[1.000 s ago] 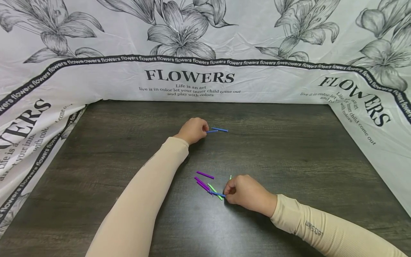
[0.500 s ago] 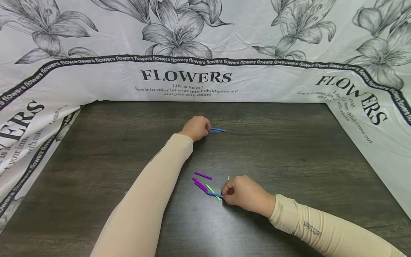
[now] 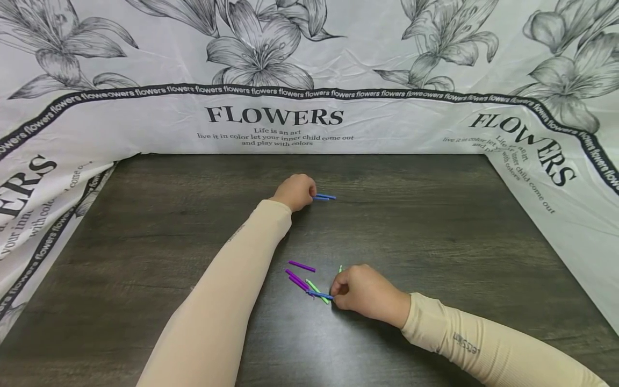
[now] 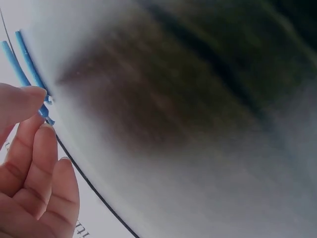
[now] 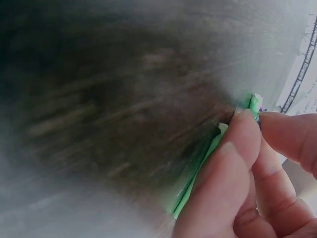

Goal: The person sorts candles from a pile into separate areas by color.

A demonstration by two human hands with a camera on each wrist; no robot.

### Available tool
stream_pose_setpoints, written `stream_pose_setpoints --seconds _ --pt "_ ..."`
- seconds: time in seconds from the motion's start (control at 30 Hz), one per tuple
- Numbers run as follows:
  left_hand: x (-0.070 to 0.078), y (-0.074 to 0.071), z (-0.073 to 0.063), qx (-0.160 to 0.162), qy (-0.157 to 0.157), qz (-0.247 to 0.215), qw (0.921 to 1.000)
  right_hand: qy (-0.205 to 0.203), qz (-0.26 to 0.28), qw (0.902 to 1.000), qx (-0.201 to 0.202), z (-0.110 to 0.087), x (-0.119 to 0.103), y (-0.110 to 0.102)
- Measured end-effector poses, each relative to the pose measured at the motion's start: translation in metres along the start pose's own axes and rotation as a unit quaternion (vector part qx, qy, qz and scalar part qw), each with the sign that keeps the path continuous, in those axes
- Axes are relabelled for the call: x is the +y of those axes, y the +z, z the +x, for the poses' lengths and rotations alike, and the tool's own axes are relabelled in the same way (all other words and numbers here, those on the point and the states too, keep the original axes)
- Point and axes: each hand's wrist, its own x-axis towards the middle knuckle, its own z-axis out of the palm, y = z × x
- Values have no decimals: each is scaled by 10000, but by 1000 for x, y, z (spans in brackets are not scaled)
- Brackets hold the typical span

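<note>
Perhaps wooden tabletop (image 3: 425, 231), flowered cloth (image 3: 396, 129) behind.

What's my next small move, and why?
Probably raise the right hand slightly, lifting its blue stick straight up: the hand pinches one end, and in the head view the stick crosses a green stick near the purple sticks, so dragging could disturb them.

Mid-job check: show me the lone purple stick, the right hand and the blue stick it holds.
Lone purple stick (image 3: 302, 266), head view, middle of its length.
Right hand (image 3: 369, 295), head view, back of the hand.
Blue stick it holds (image 3: 324, 295), head view, its visible shaft.
</note>
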Motion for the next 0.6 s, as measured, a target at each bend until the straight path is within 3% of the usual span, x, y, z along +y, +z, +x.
stream_pose_setpoints --seconds 0.6 --pt "4 2 5 84 -12 247 9997 7 50 10000 -9 2 2 1"
